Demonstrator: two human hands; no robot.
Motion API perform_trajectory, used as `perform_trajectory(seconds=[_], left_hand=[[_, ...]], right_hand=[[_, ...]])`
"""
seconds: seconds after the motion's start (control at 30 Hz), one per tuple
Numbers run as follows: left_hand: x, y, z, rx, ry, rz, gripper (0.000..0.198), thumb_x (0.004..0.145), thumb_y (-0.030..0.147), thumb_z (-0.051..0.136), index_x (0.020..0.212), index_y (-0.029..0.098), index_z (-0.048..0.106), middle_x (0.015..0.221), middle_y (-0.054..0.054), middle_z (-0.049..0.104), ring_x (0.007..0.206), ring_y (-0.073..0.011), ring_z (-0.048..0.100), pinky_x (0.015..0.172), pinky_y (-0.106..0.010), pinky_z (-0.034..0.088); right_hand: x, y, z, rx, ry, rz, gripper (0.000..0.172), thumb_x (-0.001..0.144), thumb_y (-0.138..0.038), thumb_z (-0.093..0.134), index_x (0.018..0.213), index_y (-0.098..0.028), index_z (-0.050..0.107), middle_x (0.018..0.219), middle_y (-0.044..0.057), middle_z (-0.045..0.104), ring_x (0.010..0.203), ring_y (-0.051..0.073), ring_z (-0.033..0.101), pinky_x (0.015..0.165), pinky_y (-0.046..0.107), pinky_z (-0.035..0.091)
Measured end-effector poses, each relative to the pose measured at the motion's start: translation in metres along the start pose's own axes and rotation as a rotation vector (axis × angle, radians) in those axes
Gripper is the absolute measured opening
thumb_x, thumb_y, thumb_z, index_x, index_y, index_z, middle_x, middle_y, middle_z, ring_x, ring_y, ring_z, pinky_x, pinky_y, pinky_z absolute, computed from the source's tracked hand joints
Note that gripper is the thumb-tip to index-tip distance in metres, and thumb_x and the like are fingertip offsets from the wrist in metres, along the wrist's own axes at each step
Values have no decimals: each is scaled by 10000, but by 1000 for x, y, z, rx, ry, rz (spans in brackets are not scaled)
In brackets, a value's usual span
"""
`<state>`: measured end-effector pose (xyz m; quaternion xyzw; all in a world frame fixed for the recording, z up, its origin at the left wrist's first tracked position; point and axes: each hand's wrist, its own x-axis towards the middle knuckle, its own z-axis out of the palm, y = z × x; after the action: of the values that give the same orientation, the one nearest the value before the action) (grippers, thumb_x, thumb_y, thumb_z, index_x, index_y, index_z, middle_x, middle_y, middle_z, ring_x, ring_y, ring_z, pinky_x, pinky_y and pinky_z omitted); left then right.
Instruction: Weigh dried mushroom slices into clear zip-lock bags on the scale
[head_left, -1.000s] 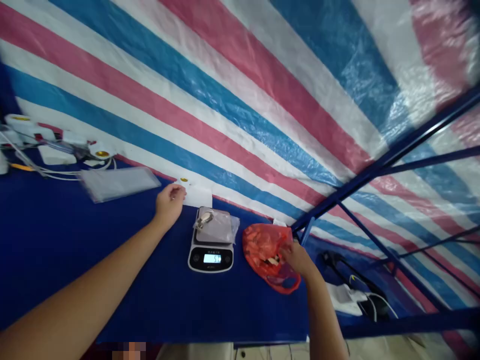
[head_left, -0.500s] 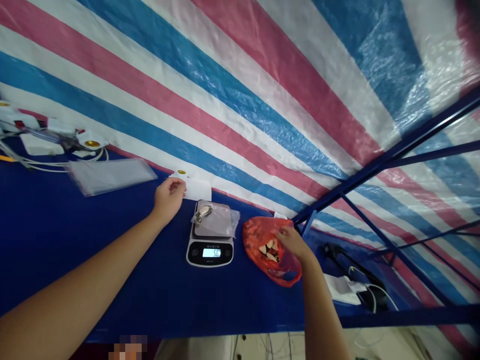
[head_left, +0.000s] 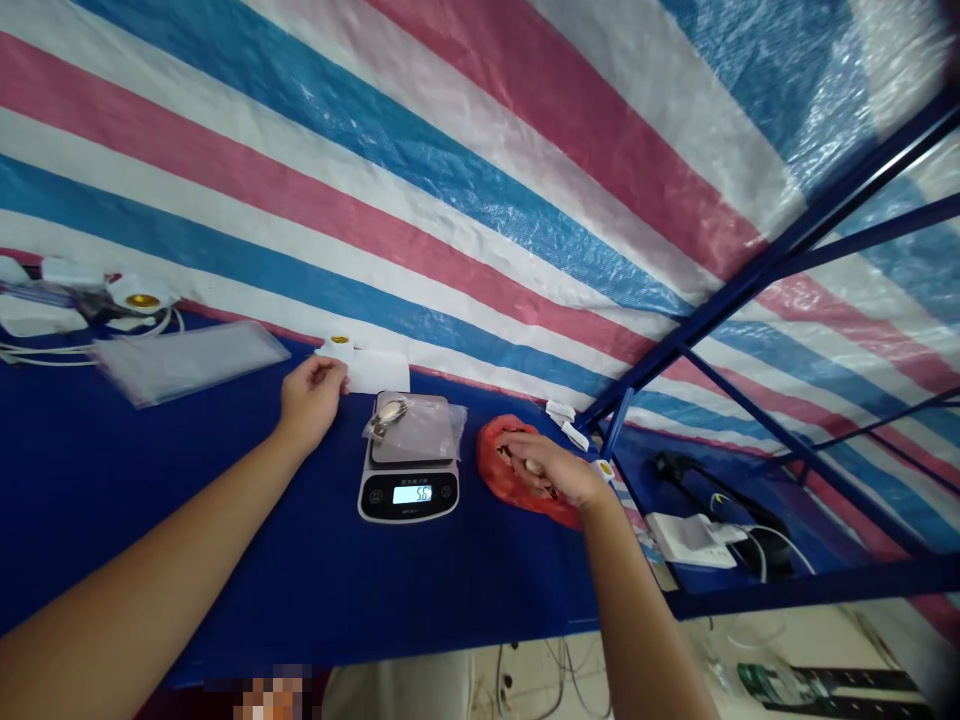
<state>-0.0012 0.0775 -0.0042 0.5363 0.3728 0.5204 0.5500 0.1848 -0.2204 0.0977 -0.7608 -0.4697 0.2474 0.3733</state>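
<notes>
My right hand (head_left: 555,468) is over the opening of a red plastic bag (head_left: 491,465). Its fingers stretch out among small black and cream pieces (head_left: 553,491), which it partly covers. Beside the bag stands a kitchen scale (head_left: 409,495), its display reading 5.6. A clear plastic bag (head_left: 424,425) with a small white and silvery item (head_left: 388,415) lies on the scale's plate. My left hand (head_left: 309,402) is closed, fingertips curled together at the left edge of a white paper sheet (head_left: 381,371); what they hold, if anything, is hidden.
Clear plastic sleeves (head_left: 191,360) lie on the blue table (head_left: 300,560) at left, near white cables (head_left: 161,325). White holders with gold centres (head_left: 339,341) stand along the striped sheet (head_left: 420,250). Blue metal bars (head_left: 712,310) and a white power strip (head_left: 694,540) are on the right.
My right hand has moved down into the red bag's opening, and the bag looks flatter. The left hand stays by the paper. The view has shifted slightly.
</notes>
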Motion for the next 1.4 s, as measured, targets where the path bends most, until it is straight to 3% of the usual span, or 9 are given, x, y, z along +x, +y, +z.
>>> perform_trajectory(seconds=[0.1, 0.27, 0.4, 0.57, 0.73, 0.9, 1.1, 1.23, 1.4], left_hand=[[0, -1, 1, -1, -6, -8, 102, 716, 288, 656, 755, 202, 616, 632, 22, 581, 571, -140, 535, 573, -278, 441], [0, -4, 1, 18, -14, 7, 126, 725, 316, 649, 744, 196, 617, 622, 26, 577, 558, -122, 524, 567, -263, 426], [1, -5, -1, 28, -17, 22, 135, 726, 330, 640, 716, 198, 612, 594, 30, 565, 546, -122, 519, 556, -261, 413], [1, -5, -1, 28, -23, 19, 129, 730, 322, 639, 710, 196, 619, 596, 25, 579, 542, -124, 519, 556, -267, 404], [0, -5, -1, 87, -49, 39, 143, 750, 333, 626, 707, 197, 623, 588, 25, 580, 553, -134, 531, 564, -275, 407], [-1, -6, -3, 144, -85, 71, 163, 767, 347, 613, 692, 202, 613, 587, 28, 577, 561, -137, 546, 583, -278, 426], [3, -14, -4, 205, -84, 97, 175, 781, 380, 607, 719, 217, 622, 575, 31, 556, 553, -152, 543, 584, -294, 441], [5, -19, -3, 236, -95, 114, 162, 780, 375, 603, 747, 221, 640, 570, 32, 548, 553, -160, 543, 589, -304, 441], [4, -18, -3, 256, -83, 103, 168, 780, 379, 605, 747, 218, 642, 562, 26, 550, 555, -168, 542, 595, -310, 441]], right_hand=[[-15, 24, -8, 165, 27, 80, 474, 947, -448, 483, 1282, -165, 663, 512, -82, 402, 417, 119, 326, 449, 248, 321], [-18, 51, -13, -284, 341, 18, 321, 944, -353, 482, 1021, -163, 729, 785, 41, 678, 685, 177, 590, 649, 278, 444], [-21, 42, 3, -439, 274, -111, 293, 946, -201, 413, 940, -177, 705, 870, 77, 727, 781, 196, 649, 730, 290, 468], [-55, 18, 14, -271, 604, -199, 254, 986, -215, 411, 1009, -197, 664, 878, 56, 711, 787, 188, 665, 748, 289, 510], [-79, 26, 18, -591, 247, -3, 424, 802, 22, 438, 1000, -180, 754, 947, 100, 747, 904, 229, 709, 835, 310, 521], [-58, 59, 26, -762, 324, 66, 573, 741, 88, 410, 1145, -149, 739, 1146, 150, 706, 1068, 249, 674, 956, 341, 505], [-21, 42, 20, -596, 316, -89, 312, 952, -92, 417, 1083, -159, 692, 1007, 108, 695, 907, 212, 644, 825, 305, 486], [-4, 25, 20, -646, 227, 84, 129, 928, -237, 592, 900, -165, 696, 918, 95, 713, 794, 199, 631, 730, 280, 438], [7, 35, 30, -726, 174, 123, 161, 951, -277, 607, 959, -170, 728, 1016, 125, 740, 932, 217, 653, 796, 273, 417]])
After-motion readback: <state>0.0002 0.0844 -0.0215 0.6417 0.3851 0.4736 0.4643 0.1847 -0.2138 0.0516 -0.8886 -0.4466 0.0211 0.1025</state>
